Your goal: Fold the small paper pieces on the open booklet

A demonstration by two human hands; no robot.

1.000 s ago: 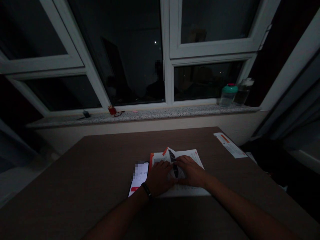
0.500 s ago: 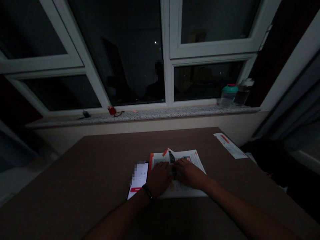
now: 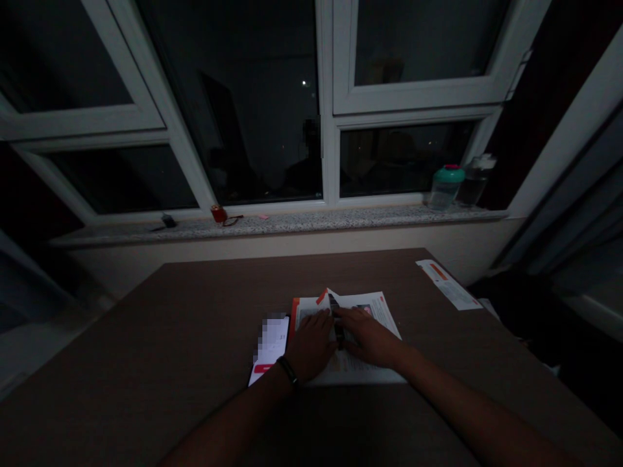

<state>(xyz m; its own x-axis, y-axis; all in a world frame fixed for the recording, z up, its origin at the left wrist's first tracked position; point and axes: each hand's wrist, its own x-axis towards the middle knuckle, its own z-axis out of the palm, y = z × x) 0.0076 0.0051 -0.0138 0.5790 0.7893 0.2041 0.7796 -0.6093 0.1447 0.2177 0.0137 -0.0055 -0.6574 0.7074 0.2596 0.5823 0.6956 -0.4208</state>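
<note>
Leaflet (image 3: 355, 373) lies under both hands, its sheet rising in a creased peak between them. Left hand (image 3: 311, 347) and right hand (image 3: 370, 337) rest flat and open on it, gripping nothing, fingertips almost meeting beside a dark strip (image 3: 337, 332). A smartphone (image 3: 270, 347) lies just beside the left hand on the brown table (image 3: 121, 363)

Thin black band (image 3: 288, 372) around the left wrist (image 3: 275, 383)

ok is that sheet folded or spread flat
Partly folded: the printed sheet rises in a crease between the left hand and right hand pressing it.
</note>
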